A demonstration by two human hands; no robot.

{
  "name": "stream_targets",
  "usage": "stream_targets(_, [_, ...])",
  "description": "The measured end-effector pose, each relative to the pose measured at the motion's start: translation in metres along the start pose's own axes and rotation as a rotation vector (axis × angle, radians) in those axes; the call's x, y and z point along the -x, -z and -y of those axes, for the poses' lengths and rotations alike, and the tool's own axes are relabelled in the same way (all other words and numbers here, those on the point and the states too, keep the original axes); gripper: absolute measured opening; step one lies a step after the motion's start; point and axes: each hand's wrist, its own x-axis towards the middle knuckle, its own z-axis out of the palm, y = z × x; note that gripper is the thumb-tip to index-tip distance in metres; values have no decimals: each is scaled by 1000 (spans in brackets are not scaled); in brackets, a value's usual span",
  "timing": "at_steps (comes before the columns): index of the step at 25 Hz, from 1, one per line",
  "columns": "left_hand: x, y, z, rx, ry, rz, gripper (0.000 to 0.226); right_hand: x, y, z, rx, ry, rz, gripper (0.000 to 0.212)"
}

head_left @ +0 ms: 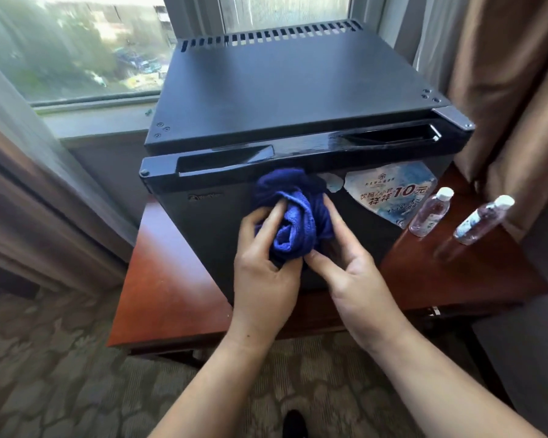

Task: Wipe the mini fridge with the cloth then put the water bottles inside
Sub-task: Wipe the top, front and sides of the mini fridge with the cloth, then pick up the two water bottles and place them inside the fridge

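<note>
A black mini fridge [285, 90] stands on a reddish wooden table, its door shut and facing me. A bunched blue cloth [293, 213] is held in front of the upper door, just under the glossy handle strip. My left hand [263, 263] grips the cloth from the left and below. My right hand [345, 263] pinches it from the right with thumb and fingers. Two small clear water bottles with white caps stand on the table right of the fridge, one nearer the door [431, 213] and one further right [481, 221].
The wooden table [168, 279] extends left and right of the fridge. A pale sticker [389, 191] is on the door's upper right. A window [76, 49] lies behind, brown curtains [513, 74] hang on both sides, and patterned carpet [45, 374] covers the floor.
</note>
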Motion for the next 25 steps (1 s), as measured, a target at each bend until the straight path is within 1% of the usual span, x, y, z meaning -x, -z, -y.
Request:
stream_targets(2, [9, -23, 11, 46, 79, 78, 66, 4, 19, -12, -46, -71, -53, 70])
stream_targets(4, [15, -57, 22, 91, 212, 208, 63, 8, 50, -24, -142, -194, -192, 68])
stream_targets(6, [19, -106, 33, 43, 315, 372, 57, 14, 94, -35, -204, -311, -347, 63])
stream_targets(7, [23, -130, 35, 3, 345, 441, 55, 20, 116, -39, -203, -356, -396, 59])
stream_targets(11, [37, -202, 34, 40, 526, 578, 49, 40, 189, -40, -223, -431, -572, 49])
stream_targets(13, [40, -235, 36, -9, 622, 585, 41, 42, 218, -39, -214, -467, -615, 42])
stream_targets(15, [42, -269, 32, -27, 703, 558, 33, 39, 247, -37, -217, -498, -620, 40])
stream_targets(16, [42, -289, 24, -2, 736, 539, 28, 36, 264, -34, -232, -505, -594, 42])
stream_targets(18, [31, -322, 10, 95, 801, 486, 25, 27, 294, -25, -241, -514, -480, 47])
stream_targets(19, [20, -338, 6, 96, 822, 467, 24, 20, 311, -20, -182, -512, -404, 49])
stream_targets(20, [8, -351, 2, 68, 838, 464, 25, 12, 330, -17, -33, -515, -336, 52])
stream_targets(21, [-5, -365, -2, 14, 852, 467, 33, 4, 351, -14, 182, -517, -309, 54])
stream_targets(22, [-17, -376, -4, -93, 860, 463, 50, -3, 374, -11, 394, -518, -333, 55])
stream_targets(23, [-28, -381, -8, -227, 848, 466, 66, -8, 394, -8, 553, -522, -390, 54])
stream_targets(24, [-34, -382, -8, -336, 801, 478, 73, -10, 410, -5, 652, -509, -452, 52])
stream_targets(25, [-42, -387, -9, -417, 716, 486, 72, -14, 430, -2, 712, -474, -510, 49])
